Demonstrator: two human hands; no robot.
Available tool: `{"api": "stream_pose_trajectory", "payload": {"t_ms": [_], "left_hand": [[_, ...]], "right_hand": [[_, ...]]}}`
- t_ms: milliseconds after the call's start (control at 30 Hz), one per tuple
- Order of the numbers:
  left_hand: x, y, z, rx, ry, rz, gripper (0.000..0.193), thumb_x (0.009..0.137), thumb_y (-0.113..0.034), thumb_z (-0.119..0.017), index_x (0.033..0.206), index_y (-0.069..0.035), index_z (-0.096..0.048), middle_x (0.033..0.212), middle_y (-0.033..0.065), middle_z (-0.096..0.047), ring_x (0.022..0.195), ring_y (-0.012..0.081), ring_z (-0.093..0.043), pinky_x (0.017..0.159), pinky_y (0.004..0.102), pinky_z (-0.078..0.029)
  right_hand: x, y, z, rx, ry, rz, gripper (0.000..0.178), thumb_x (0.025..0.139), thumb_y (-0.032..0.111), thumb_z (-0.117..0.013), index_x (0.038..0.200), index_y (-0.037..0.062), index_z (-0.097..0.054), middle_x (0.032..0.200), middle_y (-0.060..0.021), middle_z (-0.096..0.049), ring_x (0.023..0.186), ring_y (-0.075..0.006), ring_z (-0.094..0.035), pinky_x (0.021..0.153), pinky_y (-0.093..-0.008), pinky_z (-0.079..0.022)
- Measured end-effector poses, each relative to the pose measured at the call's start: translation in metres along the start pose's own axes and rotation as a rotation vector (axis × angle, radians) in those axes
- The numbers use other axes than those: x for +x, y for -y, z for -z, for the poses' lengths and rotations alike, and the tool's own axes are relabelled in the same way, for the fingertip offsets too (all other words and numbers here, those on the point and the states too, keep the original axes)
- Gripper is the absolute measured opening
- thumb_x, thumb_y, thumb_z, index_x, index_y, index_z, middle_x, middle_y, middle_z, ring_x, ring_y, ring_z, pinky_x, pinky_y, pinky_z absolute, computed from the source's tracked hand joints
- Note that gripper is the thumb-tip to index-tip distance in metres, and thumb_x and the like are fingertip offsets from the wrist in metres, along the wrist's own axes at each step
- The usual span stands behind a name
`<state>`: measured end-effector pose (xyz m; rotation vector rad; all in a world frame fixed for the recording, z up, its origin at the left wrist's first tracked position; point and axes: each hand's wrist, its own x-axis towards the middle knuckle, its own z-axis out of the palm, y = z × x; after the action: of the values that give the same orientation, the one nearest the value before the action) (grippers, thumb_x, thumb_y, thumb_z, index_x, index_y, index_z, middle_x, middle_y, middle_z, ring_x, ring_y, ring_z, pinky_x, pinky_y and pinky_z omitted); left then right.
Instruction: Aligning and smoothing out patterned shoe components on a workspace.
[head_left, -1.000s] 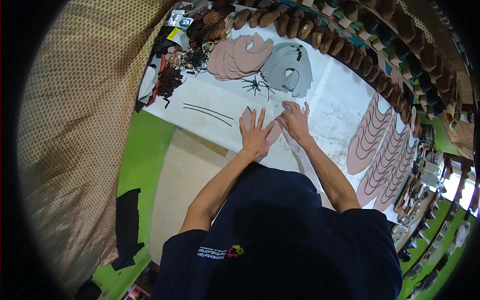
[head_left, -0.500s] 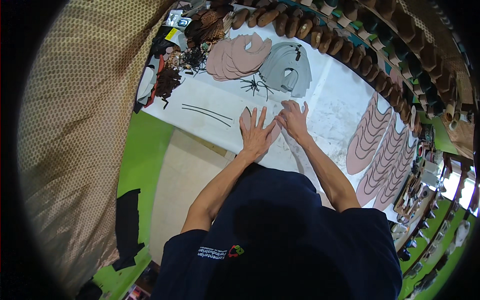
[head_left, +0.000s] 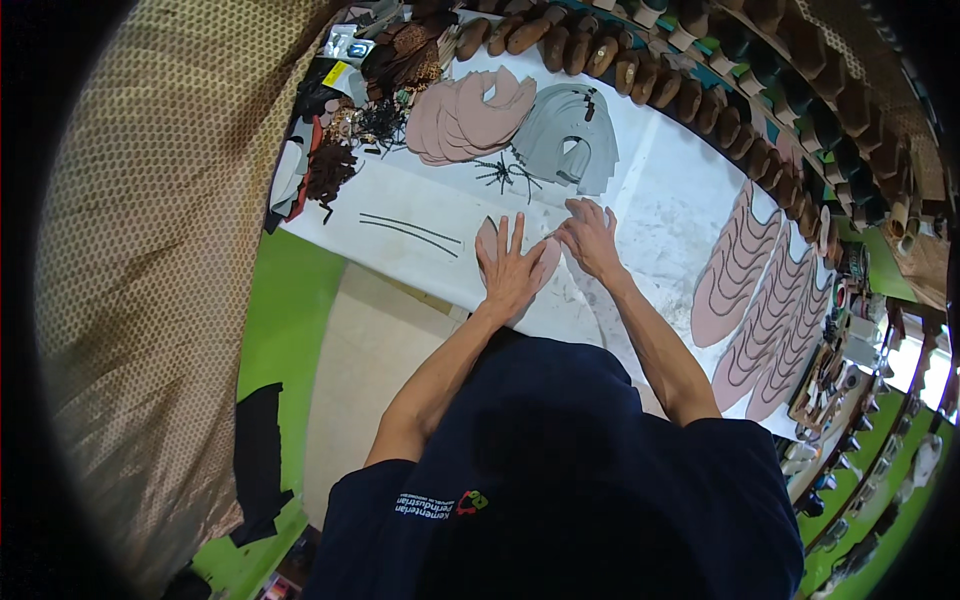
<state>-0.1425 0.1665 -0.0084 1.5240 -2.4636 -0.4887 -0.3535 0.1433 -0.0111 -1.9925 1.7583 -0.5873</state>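
A pink curved shoe-upper piece (head_left: pixel 549 259) lies on the white table top, mostly covered by my left hand (head_left: pixel 512 274). That hand rests flat on it with its fingers spread, and a dark strip shows along the piece's left tip. My right hand (head_left: pixel 592 243) is bent at the piece's far right end, its fingers curled and close to the edge. Whatever sits between those fingertips is too small to make out. To the left of my hands lie two thin dark cords (head_left: pixel 410 232), side by side. A small bunch of dark cord pieces (head_left: pixel 497 172) lies beyond my fingers.
Overlapping pink pieces (head_left: pixel 466 118) and grey pieces (head_left: pixel 562 135) lie at the far side. Rows of dark-edged pink pieces (head_left: pixel 738 270) fill the right. Brown shoe lasts (head_left: pixel 655 85) line the back edge. Scraps (head_left: pixel 335 172) pile up far left; a patterned curtain (head_left: pixel 160 250) hangs beside.
The view has shifted slightly. Both hands stay at nearly the same place on the pink piece; the right fingers have moved only a little.
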Motion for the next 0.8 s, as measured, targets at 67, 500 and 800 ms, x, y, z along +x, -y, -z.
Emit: {"api": "stream_pose_trajectory", "payload": {"t_ms": [67, 500, 800], "left_hand": [[0.001, -0.001, 0.001, -0.019, 0.006, 0.008, 0.040, 0.095, -0.034, -0.072, 0.135, -0.027, -0.073, 0.178, 0.0161, -0.019, 0.163, 0.0431, -0.014, 0.116, 0.0813, -0.009], [0.005, 0.004, 0.009, 0.016, 0.017, -0.028, 0.041, 0.096, -0.029, -0.067, 0.137, -0.030, -0.072, 0.178, 0.0146, -0.021, 0.162, 0.0427, -0.016, 0.116, 0.0814, -0.010], [0.007, 0.004, 0.011, 0.143, 0.074, -0.113, 0.048, 0.100, -0.035, -0.064, 0.148, -0.036, -0.063, 0.179, 0.0122, -0.019, 0.162, 0.0422, -0.015, 0.115, 0.0821, -0.011]], "right_hand": [[0.000, 0.001, 0.001, -0.038, 0.001, -0.007, 0.027, 0.096, 0.034, -0.074, 0.094, 0.0084, -0.081, 0.147, -0.0097, -0.061, 0.148, -0.0338, -0.042, 0.121, -0.0673, -0.021], [0.005, -0.002, -0.007, -0.056, -0.049, -0.033, 0.028, 0.095, 0.036, -0.075, 0.092, 0.0088, -0.082, 0.149, -0.0105, -0.060, 0.150, -0.0359, -0.039, 0.123, -0.0645, -0.019], [0.004, -0.003, -0.010, -0.042, -0.076, -0.031, 0.028, 0.096, 0.035, -0.074, 0.092, 0.0079, -0.082, 0.148, -0.0107, -0.059, 0.149, -0.0357, -0.040, 0.123, -0.0636, -0.019]]}}
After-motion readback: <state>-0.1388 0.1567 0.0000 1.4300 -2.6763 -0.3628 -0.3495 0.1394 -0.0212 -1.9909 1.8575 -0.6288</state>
